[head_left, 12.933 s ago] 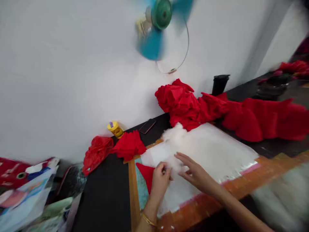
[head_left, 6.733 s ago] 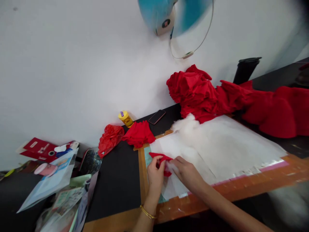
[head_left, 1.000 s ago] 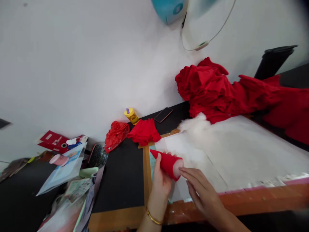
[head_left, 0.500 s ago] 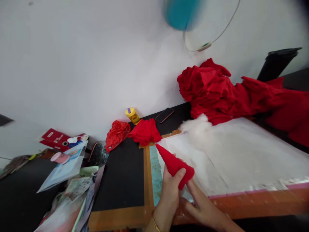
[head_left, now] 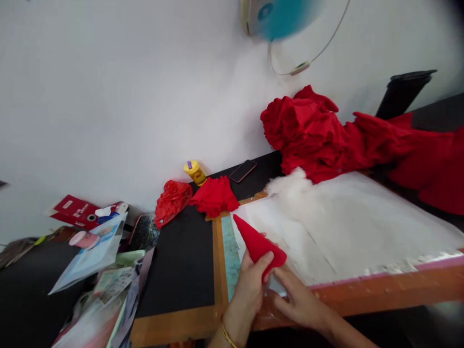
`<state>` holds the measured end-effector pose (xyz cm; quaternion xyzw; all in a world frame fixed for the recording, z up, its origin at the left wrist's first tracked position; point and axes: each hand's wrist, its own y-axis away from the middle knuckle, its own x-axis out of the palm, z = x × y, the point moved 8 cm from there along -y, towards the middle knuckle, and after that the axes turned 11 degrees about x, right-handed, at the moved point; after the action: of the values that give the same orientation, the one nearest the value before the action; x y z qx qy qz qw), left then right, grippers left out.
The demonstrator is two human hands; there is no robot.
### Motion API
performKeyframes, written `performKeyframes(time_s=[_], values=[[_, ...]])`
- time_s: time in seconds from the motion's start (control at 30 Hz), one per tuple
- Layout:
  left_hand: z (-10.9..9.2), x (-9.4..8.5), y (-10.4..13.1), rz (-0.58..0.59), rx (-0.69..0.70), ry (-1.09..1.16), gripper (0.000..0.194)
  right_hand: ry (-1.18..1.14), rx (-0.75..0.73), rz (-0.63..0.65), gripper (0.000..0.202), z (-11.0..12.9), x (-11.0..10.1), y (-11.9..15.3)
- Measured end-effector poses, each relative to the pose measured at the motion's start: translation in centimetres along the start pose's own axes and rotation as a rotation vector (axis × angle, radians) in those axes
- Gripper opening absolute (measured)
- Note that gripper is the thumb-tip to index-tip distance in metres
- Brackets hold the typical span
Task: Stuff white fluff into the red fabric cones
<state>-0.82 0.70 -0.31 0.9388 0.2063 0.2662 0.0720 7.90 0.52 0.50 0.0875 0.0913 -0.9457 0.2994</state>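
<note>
**Red fabric cone, held in the left hand**

Specimen: red fabric cone (head_left: 256, 242), matte, evenly red, smooth-sided and filled out in shape. It tapers to a narrow tip aimed at 10 to 11 o'clock; the wide end is rounded at its right corner, its opening hidden from view. Location: above the near-left part of the white sheet (head_left: 357, 227).

Left hand (head_left: 250, 286): closed around the cone, thumb pressed on its face. Right hand (head_left: 302, 302): thumb and forefinger apart, just beside the wide end; fingertip contact cannot be determined.

From the cone: white fluffy stuffing (head_left: 295, 191) at 1 o'clock; larger red fabric heap (head_left: 308, 130) beyond; phone (head_left: 242, 171) near 12.
</note>
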Motion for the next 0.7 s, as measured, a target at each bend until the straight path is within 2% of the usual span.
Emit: performKeyframes(time_s=[0.17,0.3,0.5,0.6,0.7], values=[[0.3,-0.6,-0.5,-0.109,-0.04,0.024,0.043,-0.023,0.057,-0.013,0.026,0.3,-0.1,-0.6],[-0.3,-0.7,-1.6,-0.108,-0.07,0.151,0.036,0.003,-0.014,-0.019,0.031,1.1,-1.5,0.0],[-1.3,-1.6,-3.1,-0.199,-0.123,0.298,0.032,0.039,-0.133,-0.264,0.028,1.6,-3.8,1.9],[-0.5,-1.4,-2.7,-0.192,-0.144,0.238,0.033,0.104,-0.152,-0.326,0.037,1.4,-3.1,1.5],[-0.3,-1.1,-2.2,-0.17,-0.039,0.128,0.037,0.123,-0.14,-0.236,0.039,1.1,-1.8,0.4]])
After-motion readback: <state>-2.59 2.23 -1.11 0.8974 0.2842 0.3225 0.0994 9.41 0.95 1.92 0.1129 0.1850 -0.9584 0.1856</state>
